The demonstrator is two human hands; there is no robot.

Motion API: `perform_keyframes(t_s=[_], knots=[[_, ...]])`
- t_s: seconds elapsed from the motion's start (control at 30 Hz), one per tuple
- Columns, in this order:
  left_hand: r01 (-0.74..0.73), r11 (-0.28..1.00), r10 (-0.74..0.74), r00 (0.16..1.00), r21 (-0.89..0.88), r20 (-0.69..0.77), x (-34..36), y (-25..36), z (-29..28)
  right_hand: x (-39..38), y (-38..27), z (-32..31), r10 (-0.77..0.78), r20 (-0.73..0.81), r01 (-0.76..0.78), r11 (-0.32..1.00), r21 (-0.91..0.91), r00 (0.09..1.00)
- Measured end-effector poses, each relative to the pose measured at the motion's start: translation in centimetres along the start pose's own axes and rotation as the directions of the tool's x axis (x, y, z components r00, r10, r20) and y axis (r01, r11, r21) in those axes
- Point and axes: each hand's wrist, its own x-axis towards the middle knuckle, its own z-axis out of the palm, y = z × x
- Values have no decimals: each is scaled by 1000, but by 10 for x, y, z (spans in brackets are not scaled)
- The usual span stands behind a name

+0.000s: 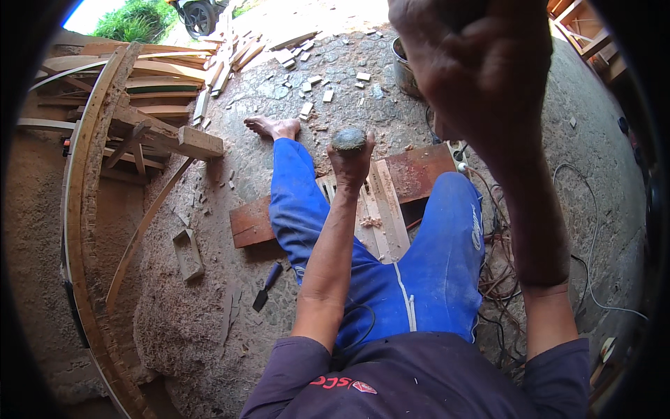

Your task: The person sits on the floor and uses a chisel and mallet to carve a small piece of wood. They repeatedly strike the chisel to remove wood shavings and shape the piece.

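My left hand (351, 166) is closed around an upright chisel, its round, battered butt (349, 139) facing up; the blade is hidden below the fist. Under that hand lie pale wooden strips (380, 202) side by side, with dark slots cut near their left edge and curled shavings (370, 222) on top. The strips rest across a reddish-brown board (417, 171) between my legs. My right hand (481, 70) is raised high and close to the view, clenched in a fist. Whatever it grips is out of sight.
On the floor to the left lie a blue-handled chisel (267, 286) and a small wooden box (187, 255). Stacked timber (160, 77) and a long curved beam (84, 195) stand further left. Offcuts (307, 108) scatter ahead, near a metal bucket (403, 73). Cables (499, 244) tangle at right.
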Motion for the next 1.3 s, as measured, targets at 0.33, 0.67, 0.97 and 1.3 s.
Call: perform_keyframes(t_s=[0.33,0.67,0.97,1.3], knots=[[-83,937,55,994,-339,-92,-41,53,1,-122,31,5,255,623,-260,962,-85,739],[108,984,-94,990,-145,101,19,-8,-3,35,-14,23,-43,-374,49,999,6,926],[-84,963,79,996,-257,-27,-64,36,1,-127,31,1,394,727,-402,899,-177,562],[119,909,-189,972,-400,-140,13,15,24,-59,61,40,365,687,-108,915,-388,628]])
